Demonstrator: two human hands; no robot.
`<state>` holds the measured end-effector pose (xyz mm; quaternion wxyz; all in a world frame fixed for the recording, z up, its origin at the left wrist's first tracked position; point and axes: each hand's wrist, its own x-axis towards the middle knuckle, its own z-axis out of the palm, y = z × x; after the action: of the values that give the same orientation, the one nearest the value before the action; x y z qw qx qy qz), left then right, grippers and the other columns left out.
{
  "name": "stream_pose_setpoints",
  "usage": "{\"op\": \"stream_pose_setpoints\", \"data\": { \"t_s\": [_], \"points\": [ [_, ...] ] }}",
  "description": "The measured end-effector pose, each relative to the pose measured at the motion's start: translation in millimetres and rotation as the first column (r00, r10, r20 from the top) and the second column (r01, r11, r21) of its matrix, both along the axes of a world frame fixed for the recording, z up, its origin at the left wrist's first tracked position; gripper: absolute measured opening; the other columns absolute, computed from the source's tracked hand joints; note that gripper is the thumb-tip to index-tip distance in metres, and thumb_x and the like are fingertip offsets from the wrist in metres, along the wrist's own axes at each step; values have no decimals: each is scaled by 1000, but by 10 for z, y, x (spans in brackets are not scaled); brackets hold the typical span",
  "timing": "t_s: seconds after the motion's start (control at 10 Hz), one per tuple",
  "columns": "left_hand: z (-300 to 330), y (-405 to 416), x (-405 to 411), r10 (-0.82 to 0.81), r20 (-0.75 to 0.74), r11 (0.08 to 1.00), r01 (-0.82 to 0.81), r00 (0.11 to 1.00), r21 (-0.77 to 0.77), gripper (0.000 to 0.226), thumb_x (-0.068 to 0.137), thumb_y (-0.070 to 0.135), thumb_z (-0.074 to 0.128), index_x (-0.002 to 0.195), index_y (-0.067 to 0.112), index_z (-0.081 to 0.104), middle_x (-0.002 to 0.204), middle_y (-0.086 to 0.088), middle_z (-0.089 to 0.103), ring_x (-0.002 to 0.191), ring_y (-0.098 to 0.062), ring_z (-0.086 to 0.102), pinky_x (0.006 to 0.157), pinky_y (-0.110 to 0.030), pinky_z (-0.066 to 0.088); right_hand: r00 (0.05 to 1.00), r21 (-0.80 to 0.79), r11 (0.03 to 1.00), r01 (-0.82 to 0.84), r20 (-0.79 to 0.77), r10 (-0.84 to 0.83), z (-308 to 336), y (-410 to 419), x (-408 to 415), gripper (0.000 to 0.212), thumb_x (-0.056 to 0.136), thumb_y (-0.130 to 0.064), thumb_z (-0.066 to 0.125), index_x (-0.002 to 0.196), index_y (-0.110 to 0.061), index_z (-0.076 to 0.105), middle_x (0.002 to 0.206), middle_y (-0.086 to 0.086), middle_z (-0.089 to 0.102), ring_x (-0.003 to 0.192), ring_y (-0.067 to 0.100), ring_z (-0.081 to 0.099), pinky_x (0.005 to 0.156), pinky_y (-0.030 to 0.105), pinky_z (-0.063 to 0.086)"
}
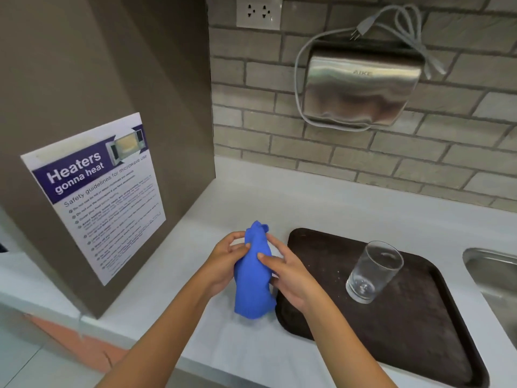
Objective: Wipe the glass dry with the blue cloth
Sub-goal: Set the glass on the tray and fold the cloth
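A bunched blue cloth (253, 284) hangs above the white counter, held between both hands. My left hand (223, 264) grips its left side and my right hand (291, 275) pinches its right side with thumb and fingers. A clear drinking glass (373, 271) stands upright on a dark brown tray (414, 326), to the right of my hands and apart from them. Nothing touches the glass.
A brown cabinet side with a microwave safety poster (95, 197) rises on the left. A steel hand dryer (361, 88) with a looped cord hangs on the brick wall. A metal sink (495, 278) edge shows at the far right. White counter (321, 203) lies behind the tray.
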<state>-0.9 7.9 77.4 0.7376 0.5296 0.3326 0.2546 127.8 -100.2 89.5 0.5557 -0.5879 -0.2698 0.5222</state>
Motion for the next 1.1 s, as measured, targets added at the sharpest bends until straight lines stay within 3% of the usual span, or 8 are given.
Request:
{"op": "stream_pose_setpoints", "data": {
  "t_s": [0.2, 0.3, 0.4, 0.6, 0.7, 0.8, 0.9, 1.1],
  "points": [
    [-337, 280, 121, 31, -268, 986, 15, 963, 167, 24, 102, 5, 49, 106, 28, 47, 87, -10, 68, 76, -19, 65, 62, -22, 52, 919, -180, 963, 202, 374, -123, -342, 319, 108, 43, 85, -15, 72, 117, -25, 44, 95, 19, 64, 89, 27, 67, 80, 33, 56],
    [-526, 477, 363, 28, -407, 922, 133, 913, 364, 27, 98, -3, 44, 97, 21, 55, 89, -6, 61, 69, -12, 51, 57, -12, 40, 806, -194, 940, 281, 580, -121, -501, 526, 201, 19, 88, -5, 63, 97, -18, 51, 84, 3, 54, 65, 11, 48, 53, 9, 40],
    [-625, 588, 489, 27, -510, 853, 247, 860, 460, 28, 96, -5, 47, 108, 14, 64, 109, -9, 66, 85, -16, 57, 72, -16, 43, 756, -226, 927, 300, 648, -87, -600, 636, 266, 22, 88, 2, 55, 103, -13, 58, 100, 5, 61, 74, 13, 51, 53, 7, 39],
    [-869, 779, 613, 43, -768, 623, 584, 639, 521, 47, 100, 17, 50, 147, 20, 49, 153, -4, 46, 135, -29, 42, 108, -28, 35, 449, -343, 898, 274, 872, 196, -818, 827, 310, 37, 92, -2, 46, 128, -6, 54, 124, 18, 52, 110, 28, 55, 89, 27, 42],
    [-828, 750, 611, 62, -749, 644, 547, 659, 534, 53, 103, 37, 38, 156, 34, 32, 166, -1, 20, 148, -26, 23, 118, -33, 24, 425, -360, 850, 384, 886, 183, -887, 915, 218, 21, 100, -14, 42, 115, -2, 51, 107, 14, 52, 87, 17, 53, 73, 24, 43],
    [-803, 716, 626, 53, -720, 631, 536, 692, 561, 52, 106, 44, 28, 157, 37, 26, 170, 2, 7, 154, -24, 10, 123, -35, 13, 510, -356, 860, 365, 849, 135, -885, 913, 186, 37, 102, -16, 39, 136, -2, 40, 138, 22, 42, 123, 30, 45, 101, 31, 38],
    [-812, 718, 699, 37, -730, 618, 559, 682, 554, 52, 109, 41, 21, 159, 31, 21, 171, 1, 2, 156, -24, 4, 126, -35, 5, 350, -414, 844, 341, 889, 295, -860, 941, 177, 65, 102, -22, 41, 153, -2, 4, 160, 27, 6, 148, 37, 11, 119, 37, 16],
    [-932, 920, 708, 57, -629, 667, 439, 776, 602, 54, 110, 32, 20, 162, 22, 11, 171, -2, 1, 157, -25, -2, 126, -35, 3, 436, -450, 850, 275, 846, 307, -825, 997, 266, 54, 106, -18, 27, 153, -3, 6, 161, 23, 3, 150, 34, 6, 120, 37, 7]
  ]
}}
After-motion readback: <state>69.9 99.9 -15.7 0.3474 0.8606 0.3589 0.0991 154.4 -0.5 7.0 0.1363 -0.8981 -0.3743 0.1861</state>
